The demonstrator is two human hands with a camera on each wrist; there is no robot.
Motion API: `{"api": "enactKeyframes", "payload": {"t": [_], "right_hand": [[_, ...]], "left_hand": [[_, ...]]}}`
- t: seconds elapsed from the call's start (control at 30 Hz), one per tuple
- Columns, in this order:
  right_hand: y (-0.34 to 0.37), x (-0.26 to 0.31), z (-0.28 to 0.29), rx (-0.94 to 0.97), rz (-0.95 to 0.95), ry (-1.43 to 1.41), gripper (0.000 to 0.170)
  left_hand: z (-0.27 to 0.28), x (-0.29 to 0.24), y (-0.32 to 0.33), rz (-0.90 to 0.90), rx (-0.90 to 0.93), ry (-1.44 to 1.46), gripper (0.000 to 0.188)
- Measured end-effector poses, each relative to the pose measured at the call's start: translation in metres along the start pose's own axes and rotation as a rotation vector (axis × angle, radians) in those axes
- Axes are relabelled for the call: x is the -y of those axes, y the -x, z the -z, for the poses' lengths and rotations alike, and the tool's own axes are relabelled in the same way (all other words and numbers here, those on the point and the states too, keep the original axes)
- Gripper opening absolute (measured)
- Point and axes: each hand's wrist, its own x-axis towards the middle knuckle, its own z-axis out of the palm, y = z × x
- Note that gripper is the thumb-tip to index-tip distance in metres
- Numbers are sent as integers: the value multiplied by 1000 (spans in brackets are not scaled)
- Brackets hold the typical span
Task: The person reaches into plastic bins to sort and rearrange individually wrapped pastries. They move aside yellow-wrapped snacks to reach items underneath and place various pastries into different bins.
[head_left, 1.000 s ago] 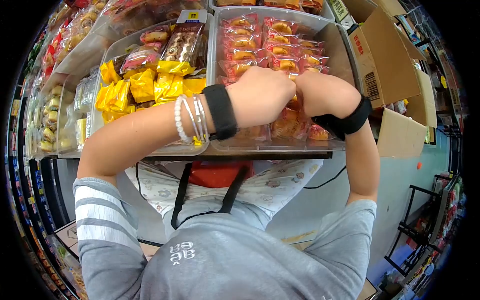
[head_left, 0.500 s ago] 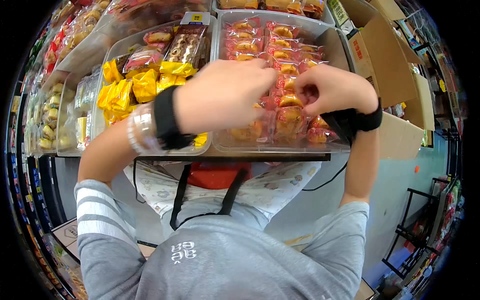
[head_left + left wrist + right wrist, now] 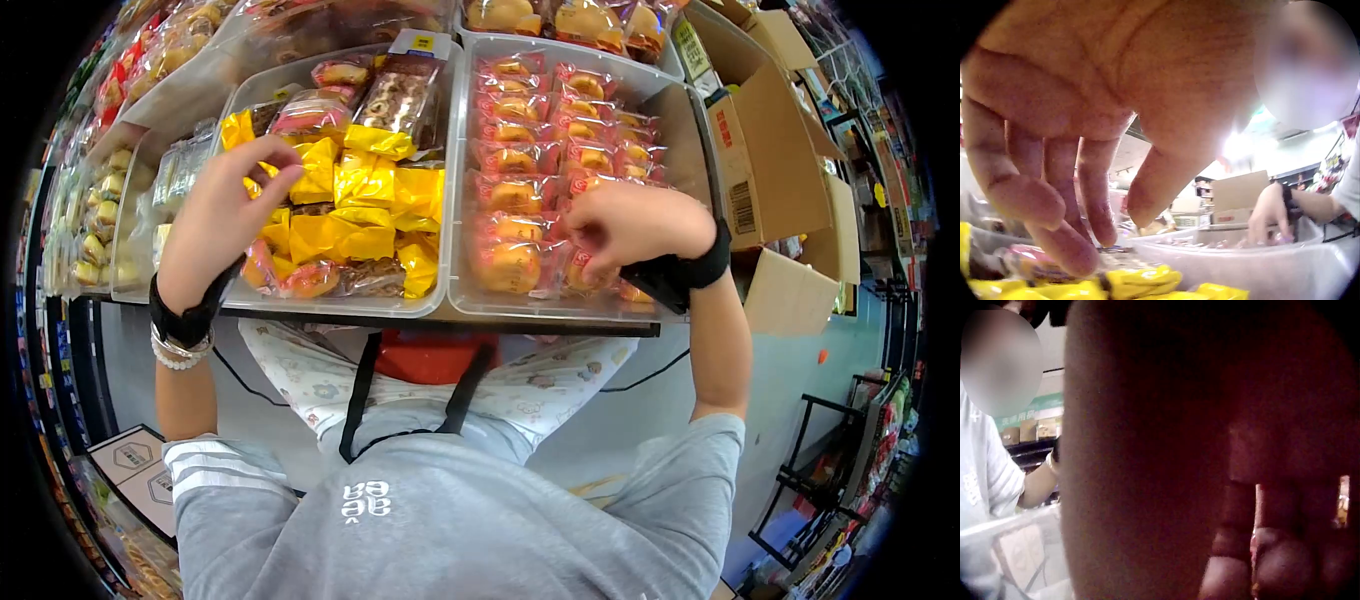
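Observation:
My left hand (image 3: 225,205) hovers over the left clear bin (image 3: 452,200), fingers bent loosely and nothing between them. Beneath it lie yellow-wrapped packets (image 3: 365,180), with pink-wrapped pastries (image 3: 308,115) and a dark nut-topped cake pack (image 3: 400,95) farther back. In the left wrist view the fingers (image 3: 1094,187) hang above the yellow wrappers (image 3: 1141,278). My right hand (image 3: 645,220) is down at the front of the right clear bin (image 3: 465,150), fingers curved over small wrapped pastries (image 3: 515,255). Its fingertips are partly hidden, and I cannot tell whether they pinch a packet.
An open cardboard box (image 3: 765,150) stands right of the bins. More bins of packaged baked goods (image 3: 560,18) lie behind, and another (image 3: 100,215) at the left. The table edge (image 3: 440,325) runs in front; a black rack (image 3: 810,470) stands at lower right.
My left hand has left the right bin and swung left over the yellow packets. The right hand stays at the pastries, slightly lower. Packets its fingers covered before now show in rows.

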Motion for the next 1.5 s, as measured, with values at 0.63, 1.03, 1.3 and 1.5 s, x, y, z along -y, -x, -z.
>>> {"api": "enactKeyframes", "payload": {"t": [0.63, 1.03, 1.3, 1.5], "right_hand": [[-15, -41, 0, -367, -143, 213, 63], [-16, -20, 18, -639, -170, -149, 38], [-13, 9, 23, -780, -91, -169, 24], [-10, 20, 29, -821, 131, -109, 12]], "left_hand": [[-8, 72, 48, -67, -92, 19, 27], [1, 78, 81, -39, 65, 87, 30], [37, 63, 58, -113, 260, 201, 10], [82, -31, -6, -436, 187, 18, 10]]}}
